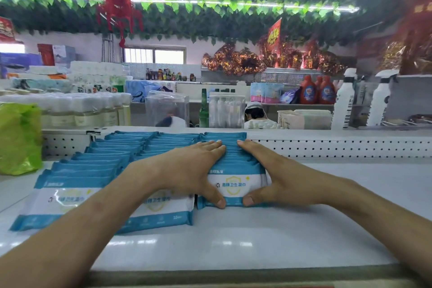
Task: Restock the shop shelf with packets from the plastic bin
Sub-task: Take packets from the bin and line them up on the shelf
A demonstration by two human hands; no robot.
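Left hand (189,170), right hand (282,180), packets (236,186) marked 卫生湿巾

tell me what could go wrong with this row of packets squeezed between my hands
1. The right-hand row of leaning packets is squeezed between the left hand and right hand; uneven pressure could buckle it or pop packets up.
2. The left forearm crosses the front packet of the middle row, so pulling back may drag it out of line.
3. Bare shelf lies right of the row, so on release packets might slump that way.
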